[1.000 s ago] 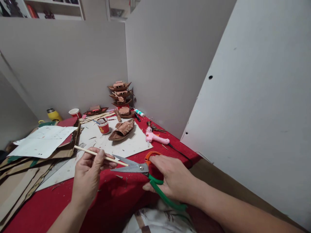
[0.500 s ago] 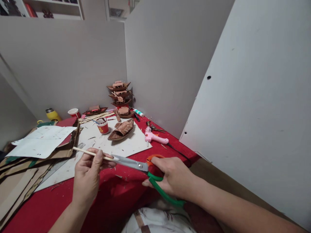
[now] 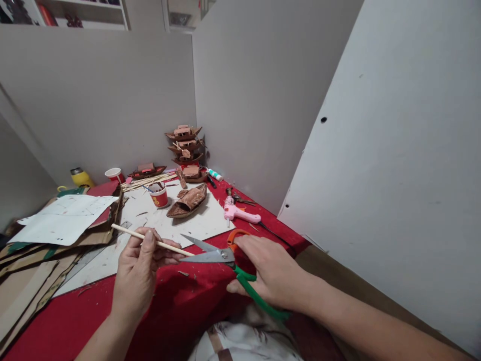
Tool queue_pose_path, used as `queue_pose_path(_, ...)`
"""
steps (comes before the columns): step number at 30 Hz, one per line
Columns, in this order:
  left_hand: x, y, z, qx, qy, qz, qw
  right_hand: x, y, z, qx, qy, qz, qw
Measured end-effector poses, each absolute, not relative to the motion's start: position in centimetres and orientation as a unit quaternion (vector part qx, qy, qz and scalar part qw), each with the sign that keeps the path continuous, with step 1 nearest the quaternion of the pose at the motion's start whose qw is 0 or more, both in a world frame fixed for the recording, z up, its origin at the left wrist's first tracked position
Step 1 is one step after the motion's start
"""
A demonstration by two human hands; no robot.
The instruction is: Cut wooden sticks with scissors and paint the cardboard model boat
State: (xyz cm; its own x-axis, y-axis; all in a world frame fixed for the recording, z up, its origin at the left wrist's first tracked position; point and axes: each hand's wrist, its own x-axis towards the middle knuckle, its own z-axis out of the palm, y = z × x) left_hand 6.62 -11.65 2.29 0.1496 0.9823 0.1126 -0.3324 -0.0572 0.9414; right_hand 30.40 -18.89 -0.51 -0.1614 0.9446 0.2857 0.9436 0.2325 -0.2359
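Observation:
My left hand [image 3: 141, 265] pinches a thin pale wooden stick [image 3: 131, 232] between thumb and fingers, over the front of the table. The stick slants down to the right, and its right end lies at the scissor blades. Scissors [image 3: 224, 254] with an orange and a green handle are gripped in my right hand [image 3: 265, 271]. Their blades are spread apart and point left. Beyond my hands, a brown model boat [image 3: 189, 201] rests on a white board [image 3: 210, 220], beside a red paper cup [image 3: 158, 195] with a brush in it.
A pink glue gun [image 3: 240, 212] with a black cord lies on the red cloth [image 3: 184, 321] at the right. Several model boats [image 3: 186, 145] are stacked in the back corner near a bundle of sticks [image 3: 150, 182]. Cardboard and white papers [image 3: 63, 213] cover the left side.
The scissor blades have opened and shifted slightly right with my right hand. More of the stick's right end now shows past my left fingers.

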Motion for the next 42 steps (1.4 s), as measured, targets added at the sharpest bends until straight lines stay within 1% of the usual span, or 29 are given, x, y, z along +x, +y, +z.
queue_pose_path(14,7.5,-12.1,1.7,0.461,0.335,0.562,0.599,30.1,-18.8,-1.0,-0.598,-0.778,-0.036,0.189)
queue_pose_path(22,7.9,-12.0,1.2,0.470,0.335,0.566,0.590,30.1,-18.9,-0.9,-0.600,-0.777,-0.010,0.188)
queue_pose_path(33,7.8,-12.2,0.9,0.474,0.322,0.566,0.592,30.1,-18.8,-0.8,-0.601,-0.779,-0.012,0.178)
queue_pose_path(42,8.0,-12.5,0.1,0.473,0.334,0.589,0.564,30.1,-18.9,-0.6,-0.599,-0.780,-0.021,0.179)
